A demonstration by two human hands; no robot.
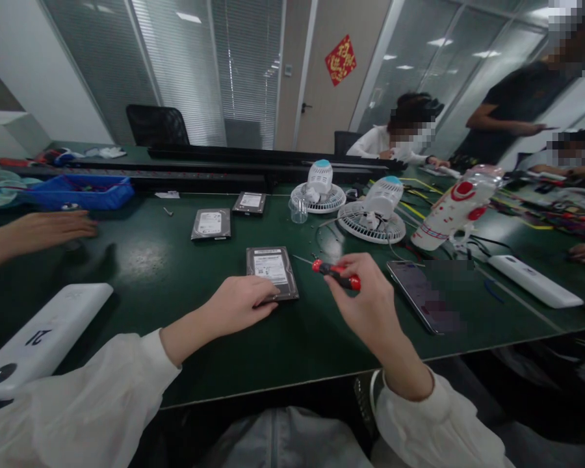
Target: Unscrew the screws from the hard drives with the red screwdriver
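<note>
A hard drive (269,266) lies label up on the green table (175,325) in front of me. My left hand (241,304) rests on its near left corner, fingers curled and pressed on the drive's edge. My right hand (365,296) is closed on a red-and-black screwdriver (335,272), whose thin shaft points left and away, its tip just right of the drive and above the table.
Two more hard drives (211,223) (249,202) lie farther back. Two small white fans (318,188) (375,211), a clear cup (298,210), a smartphone (422,296), white power banks (39,341) (533,281) and a blue bin (80,190) surround them. Another person's hand (43,229) rests at left; other people are at right.
</note>
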